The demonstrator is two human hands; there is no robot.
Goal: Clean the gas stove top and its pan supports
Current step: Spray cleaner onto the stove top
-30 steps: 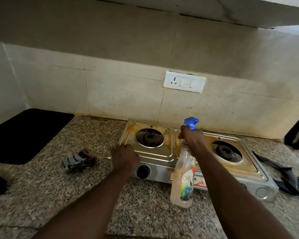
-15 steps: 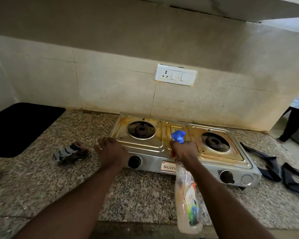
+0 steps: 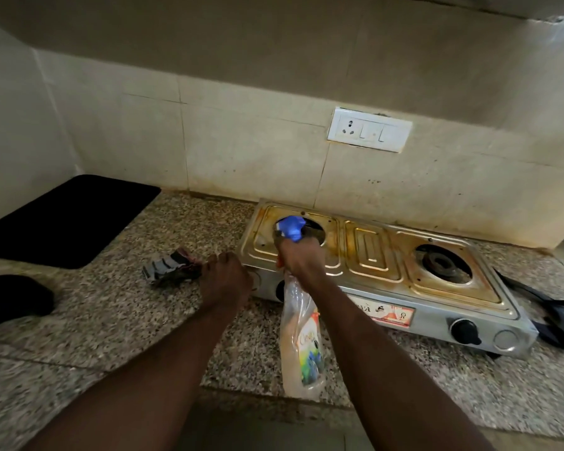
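A two-burner steel gas stove (image 3: 372,255) with a greasy yellowed top stands on the granite counter against the tiled wall. Its pan supports (image 3: 547,307) lie off the stove, on the counter to its right. My right hand (image 3: 302,258) grips the neck of a clear spray bottle (image 3: 302,346) with a blue trigger head, held over the left burner, nozzle toward the stove. My left hand (image 3: 225,281) is curled in a loose fist at the stove's front left corner, holding nothing that I can see. A crumpled grey cloth (image 3: 171,266) lies just left of that hand.
A black mat (image 3: 66,219) covers the counter's far left, and a dark object (image 3: 10,297) sits at the left edge. A white switch socket (image 3: 368,129) is on the wall above the stove. Bare granite counter (image 3: 111,320) runs along the front.
My right hand has carried the spray bottle from the stove's middle to over the left burner. The camera view has shifted left and down. My left hand stays by the front left corner.
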